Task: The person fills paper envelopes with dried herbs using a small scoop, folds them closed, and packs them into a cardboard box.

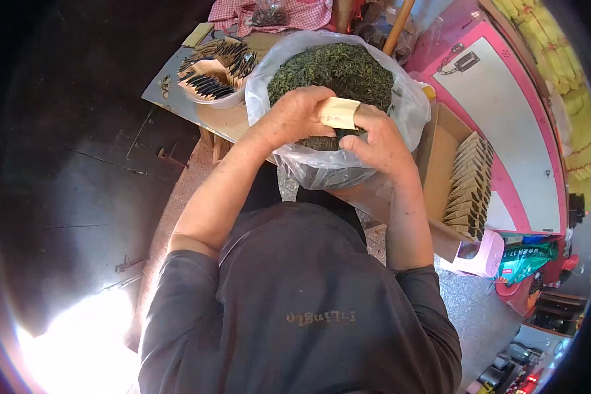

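Observation:
Between my two hands, above a plastic-lined container (409, 128) of dried green leaves (335, 62), is a small cream paper packet (339, 112). My left hand (297, 117) is closed on the packet's left end. The fingers of my right hand (381, 143) are closed at its right end, with the thumb below it near something dark. To the left stands a white bowl (224, 102) with many dark-edged paper packets (210, 82). At the right, a cardboard box (435, 154) holds a long row of filled-looking packets (467, 184).
A grey table (171, 98) carries the bowl, with a pink checked cloth (302, 13) and a clear bag (269, 13) behind. A wooden stick (398, 26) leans at the back. On the right are a pink and white cabinet (505, 98) and a green bag (526, 258).

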`<state>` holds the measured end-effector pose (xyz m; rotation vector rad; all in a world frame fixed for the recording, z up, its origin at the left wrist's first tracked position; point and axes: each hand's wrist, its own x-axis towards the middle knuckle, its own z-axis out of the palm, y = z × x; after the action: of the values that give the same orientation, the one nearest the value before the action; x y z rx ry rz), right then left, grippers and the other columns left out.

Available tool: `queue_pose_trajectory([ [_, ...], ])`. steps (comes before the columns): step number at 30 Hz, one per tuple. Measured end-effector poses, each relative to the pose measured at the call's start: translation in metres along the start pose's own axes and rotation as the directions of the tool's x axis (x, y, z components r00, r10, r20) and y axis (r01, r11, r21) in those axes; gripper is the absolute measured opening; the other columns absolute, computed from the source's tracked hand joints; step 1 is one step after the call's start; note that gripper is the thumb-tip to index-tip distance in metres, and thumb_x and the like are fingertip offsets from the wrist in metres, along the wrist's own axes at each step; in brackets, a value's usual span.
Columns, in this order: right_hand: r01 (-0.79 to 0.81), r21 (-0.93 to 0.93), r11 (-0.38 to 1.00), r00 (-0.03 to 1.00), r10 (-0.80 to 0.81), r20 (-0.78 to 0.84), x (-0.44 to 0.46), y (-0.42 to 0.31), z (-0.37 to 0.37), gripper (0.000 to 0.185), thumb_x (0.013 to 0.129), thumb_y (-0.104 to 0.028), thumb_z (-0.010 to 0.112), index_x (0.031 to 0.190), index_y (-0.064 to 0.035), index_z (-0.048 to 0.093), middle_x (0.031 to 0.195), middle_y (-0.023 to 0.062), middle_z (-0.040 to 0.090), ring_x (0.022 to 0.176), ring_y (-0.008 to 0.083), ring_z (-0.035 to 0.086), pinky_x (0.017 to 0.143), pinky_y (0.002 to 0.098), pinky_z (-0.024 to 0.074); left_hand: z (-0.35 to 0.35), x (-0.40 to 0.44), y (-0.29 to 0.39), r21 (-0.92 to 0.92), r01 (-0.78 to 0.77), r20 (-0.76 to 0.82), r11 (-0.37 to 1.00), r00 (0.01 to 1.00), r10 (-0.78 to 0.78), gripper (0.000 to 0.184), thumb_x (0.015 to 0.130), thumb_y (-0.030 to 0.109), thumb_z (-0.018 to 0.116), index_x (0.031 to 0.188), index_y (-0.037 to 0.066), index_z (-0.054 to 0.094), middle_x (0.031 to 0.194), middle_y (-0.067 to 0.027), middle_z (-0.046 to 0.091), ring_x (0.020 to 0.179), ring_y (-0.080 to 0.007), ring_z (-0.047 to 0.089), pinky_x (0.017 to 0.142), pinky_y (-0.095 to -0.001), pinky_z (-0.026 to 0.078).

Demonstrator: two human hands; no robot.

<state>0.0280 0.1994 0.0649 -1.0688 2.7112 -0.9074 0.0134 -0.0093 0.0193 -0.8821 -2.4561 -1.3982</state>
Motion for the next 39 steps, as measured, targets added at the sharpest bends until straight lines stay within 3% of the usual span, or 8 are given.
queue_pose_trajectory([
  [6,0.090,0.319,0.943,0.963,-0.001,-0.268,-0.006,0.019,-0.005,0.042,0.077,-0.023,0.066,0.113,-0.0024,0.064,0.113,0.0118,0.064,0.103,0.0213,0.059,0.091,0.0343,0.0441,-0.006,-0.007,-0.017,-0.063,0.128,-0.039,0.990,0.991,-0.130,0.058,0.060,0.016,0.083,0.111,0.003,0.057,0.098,-0.0162,0.064,0.093,-0.0324,0.062,0.082,-0.0373,0.049],
  [10,-0.192,0.330,0.924,0.904,0.298,-0.307,-0.013,0.054,-0.004,0.035,0.072,-0.003,0.059,0.105,-0.0077,0.067,0.085,0.0079,0.064,0.077,0.0178,0.060,0.073,0.0291,0.0481,-0.012,-0.012,-0.023,-0.069,0.232,-0.043,0.970,0.971,-0.235,0.066,0.062,0.015,0.086,0.119,0.002,0.054,0.099,-0.0081,0.063,0.094,-0.0158,0.059,0.085,-0.0287,0.046],
  [14,-0.266,-0.071,0.961,0.949,0.248,-0.193,-0.015,0.074,0.005,0.046,0.068,0.007,0.056,0.109,-0.0103,0.066,0.076,0.0057,0.058,0.069,0.0165,0.055,0.065,0.0287,0.0447,-0.012,-0.016,-0.033,-0.133,0.274,-0.046,0.953,0.958,-0.282,0.068,0.062,0.019,0.087,0.120,0.003,0.054,0.100,-0.0051,0.063,0.094,-0.0131,0.056,0.086,-0.0268,0.044],
  [24,-0.088,-0.280,0.956,0.994,0.103,0.038,0.020,0.070,0.048,0.020,0.071,-0.006,0.054,0.088,-0.0079,0.063,0.086,0.0173,0.064,0.084,0.0357,0.062,0.074,0.0451,0.0487,-0.007,-0.018,-0.041,-0.317,0.325,-0.040,0.891,0.934,-0.355,0.073,0.063,0.017,0.087,0.124,0.001,0.052,0.103,-0.0026,0.062,0.095,-0.0113,0.056,0.087,-0.0261,0.044],
  [30,-0.143,-0.035,0.989,0.962,0.130,-0.241,0.016,0.076,0.043,0.015,0.074,-0.017,0.064,0.082,-0.0049,0.060,0.081,0.0165,0.063,0.080,0.0351,0.062,0.069,0.0430,0.0476,-0.007,-0.020,-0.048,-0.358,0.336,-0.016,0.871,0.931,-0.366,0.072,0.064,0.015,0.086,0.125,0.000,0.051,0.105,-0.0030,0.062,0.094,-0.0116,0.056,0.087,-0.0263,0.045],
  [32,-0.127,0.090,0.988,0.811,0.156,-0.564,0.021,0.084,0.045,0.011,0.076,-0.013,0.062,0.083,-0.0033,0.063,0.076,0.0129,0.064,0.071,0.0283,0.063,0.068,0.0351,0.0489,-0.008,-0.018,-0.043,-0.389,0.345,-0.012,0.854,0.925,-0.379,0.072,0.064,0.014,0.086,0.125,0.000,0.050,0.105,-0.0032,0.062,0.095,-0.0114,0.056,0.088,-0.0265,0.044],
  [36,-0.346,0.063,0.936,0.740,0.313,-0.595,0.026,0.089,0.044,0.015,0.078,-0.015,0.058,0.085,-0.0046,0.067,0.071,0.0119,0.065,0.068,0.0235,0.064,0.066,0.0329,0.0490,-0.006,-0.018,-0.046,-0.365,0.333,-0.067,0.870,0.922,-0.381,0.063,0.062,0.020,0.087,0.114,0.001,0.057,0.097,-0.0047,0.064,0.093,-0.0128,0.058,0.085,-0.0267,0.046],
  [39,-0.298,0.154,0.942,0.790,0.334,-0.514,0.036,0.088,0.061,0.015,0.078,-0.014,0.056,0.079,-0.0060,0.069,0.068,0.0141,0.065,0.063,0.0311,0.063,0.060,0.0354,0.0505,-0.004,-0.016,-0.044,-0.222,0.349,-0.086,0.910,0.923,-0.375,0.064,0.060,0.022,0.088,0.114,0.002,0.058,0.096,-0.0065,0.065,0.090,-0.0133,0.058,0.083,-0.0266,0.046],
])
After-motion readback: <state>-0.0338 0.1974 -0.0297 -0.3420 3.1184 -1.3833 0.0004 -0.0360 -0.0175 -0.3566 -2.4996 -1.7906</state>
